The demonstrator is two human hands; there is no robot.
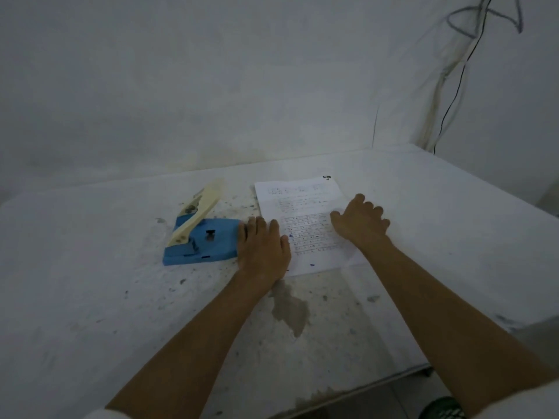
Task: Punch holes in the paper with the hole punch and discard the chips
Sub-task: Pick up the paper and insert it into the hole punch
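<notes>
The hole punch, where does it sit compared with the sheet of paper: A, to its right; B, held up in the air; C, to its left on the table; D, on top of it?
C: the hole punch rests on the table, left of the paper.

Bare forearms, white sleeve edges

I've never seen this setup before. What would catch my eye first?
The blue hole punch with its raised cream lever stands out at centre-left on the stained white table. Right of it lies a printed paper, with the left hand at its left edge beside the punch and the right hand resting on the sheet.
</notes>
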